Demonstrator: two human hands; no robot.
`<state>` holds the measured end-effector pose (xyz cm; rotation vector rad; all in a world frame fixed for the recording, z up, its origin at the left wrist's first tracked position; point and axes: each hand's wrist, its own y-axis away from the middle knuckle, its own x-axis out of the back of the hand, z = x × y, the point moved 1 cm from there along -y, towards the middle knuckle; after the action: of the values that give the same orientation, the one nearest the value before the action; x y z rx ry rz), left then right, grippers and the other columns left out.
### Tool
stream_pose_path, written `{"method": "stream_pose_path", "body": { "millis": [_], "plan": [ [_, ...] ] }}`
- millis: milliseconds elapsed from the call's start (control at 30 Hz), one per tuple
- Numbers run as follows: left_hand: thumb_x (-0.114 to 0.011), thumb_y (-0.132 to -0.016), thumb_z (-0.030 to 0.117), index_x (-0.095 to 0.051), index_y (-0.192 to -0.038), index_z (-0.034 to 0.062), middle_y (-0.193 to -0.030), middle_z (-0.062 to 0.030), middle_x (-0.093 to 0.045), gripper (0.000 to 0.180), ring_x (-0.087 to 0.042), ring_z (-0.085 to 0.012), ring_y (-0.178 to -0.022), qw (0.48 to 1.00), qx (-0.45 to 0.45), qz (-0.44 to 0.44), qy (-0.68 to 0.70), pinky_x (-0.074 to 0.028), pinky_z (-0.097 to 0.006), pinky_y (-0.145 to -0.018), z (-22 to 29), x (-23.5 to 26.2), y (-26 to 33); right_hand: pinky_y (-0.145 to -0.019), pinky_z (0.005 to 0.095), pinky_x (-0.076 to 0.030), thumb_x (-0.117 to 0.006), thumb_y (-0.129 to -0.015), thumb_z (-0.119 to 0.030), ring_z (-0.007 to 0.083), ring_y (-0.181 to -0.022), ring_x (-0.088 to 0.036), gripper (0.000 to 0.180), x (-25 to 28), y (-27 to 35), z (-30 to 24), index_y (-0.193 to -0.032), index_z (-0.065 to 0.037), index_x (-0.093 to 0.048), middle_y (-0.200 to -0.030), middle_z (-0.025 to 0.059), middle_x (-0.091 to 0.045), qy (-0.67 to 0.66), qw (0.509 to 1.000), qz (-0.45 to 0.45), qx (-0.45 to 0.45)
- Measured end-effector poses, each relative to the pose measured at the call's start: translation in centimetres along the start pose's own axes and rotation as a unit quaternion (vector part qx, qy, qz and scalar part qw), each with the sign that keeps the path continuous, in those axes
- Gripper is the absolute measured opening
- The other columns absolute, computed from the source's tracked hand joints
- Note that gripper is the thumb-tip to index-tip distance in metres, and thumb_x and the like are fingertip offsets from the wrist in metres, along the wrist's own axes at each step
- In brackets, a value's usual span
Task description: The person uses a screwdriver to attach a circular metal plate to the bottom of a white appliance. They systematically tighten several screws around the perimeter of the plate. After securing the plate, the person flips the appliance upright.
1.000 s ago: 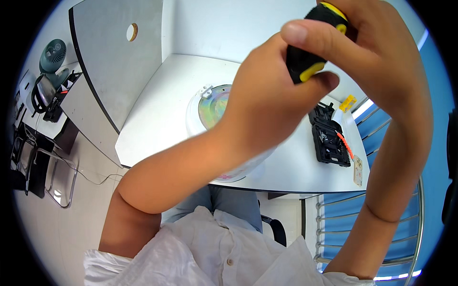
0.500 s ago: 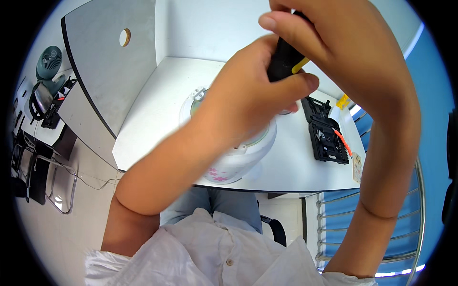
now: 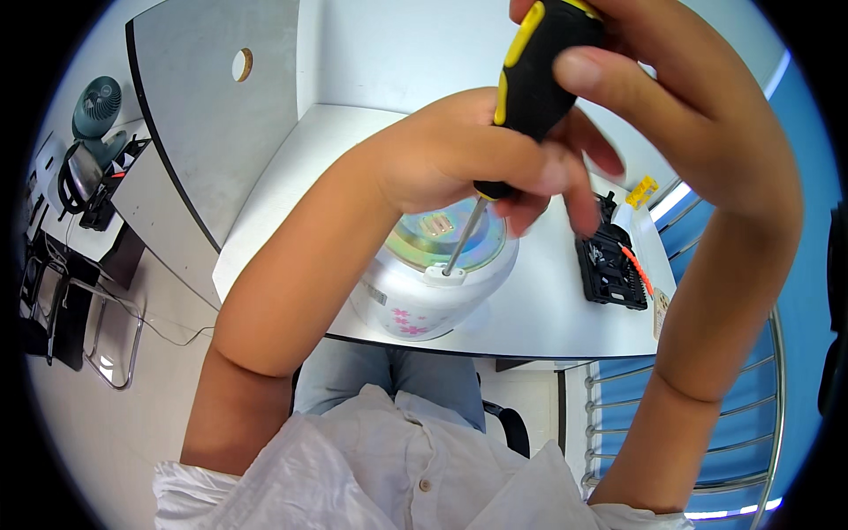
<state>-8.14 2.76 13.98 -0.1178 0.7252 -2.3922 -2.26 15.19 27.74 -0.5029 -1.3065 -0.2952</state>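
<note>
A screwdriver [image 3: 541,75] with a thick black and yellow handle slants down in front of me, and I grip it with both hands. Around the top of the handle are the fingers of my right hand [image 3: 680,97]. Lower down, my left hand [image 3: 468,155] wraps the handle close to where the metal shaft comes out. The shaft's tip meets a small white tab [image 3: 444,276] on the near rim of a rounded white appliance [image 3: 424,305] with pink flower prints. On its top lies a shiny, iridescent round plate [image 3: 415,238], partly hidden by my left hand.
An open black tool case [image 3: 609,269] stands on the white table [image 3: 539,327] to the right, beside an orange-red tool [image 3: 636,269] and a yellow item [image 3: 642,192]. A grey partition [image 3: 212,115] rises at left. Beyond it are a fan [image 3: 97,108] and a kettle [image 3: 81,175].
Both hands have shifted with the screwdriver, uncovering its shaft and the appliance's top plate. The tip now shows at the near tab. My right-hand fingers look more spread on the handle.
</note>
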Motion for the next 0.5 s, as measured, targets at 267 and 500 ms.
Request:
{"method": "stream_pose_path", "body": {
  "millis": [267,500],
  "plan": [
    [-0.070,-0.086,0.018,-0.056,-0.098,0.0061,-0.064,0.0024,-0.054,0.021,-0.045,-0.0048,-0.049,0.942,-0.045,0.270,-0.195,-0.034,-0.021,-0.046,-0.9,-3.4,0.5,-0.051,0.0293,-0.040,-0.060,-0.092,-0.036,0.0173,-0.053,-0.050,0.035,-1.4,0.9,1.4,-0.095,-0.001,-0.060,-0.063,0.0079,-0.056,0.015,0.999,0.049,0.014],
    [-0.072,-0.080,0.013,-0.060,-0.103,-0.0021,-0.075,-0.0070,-0.066,0.030,-0.049,-0.0078,-0.046,0.998,-0.021,-0.020,0.053,-0.038,-0.022,-0.048,0.3,-0.1,-0.3,-0.046,0.0290,-0.035,-0.065,-0.086,-0.035,0.0156,-0.047,-0.045,0.032,-1.9,0.0,1.7,-0.086,-0.003,-0.062,-0.058,0.0062,-0.053,0.035,0.993,0.104,0.046]
  ]
}}
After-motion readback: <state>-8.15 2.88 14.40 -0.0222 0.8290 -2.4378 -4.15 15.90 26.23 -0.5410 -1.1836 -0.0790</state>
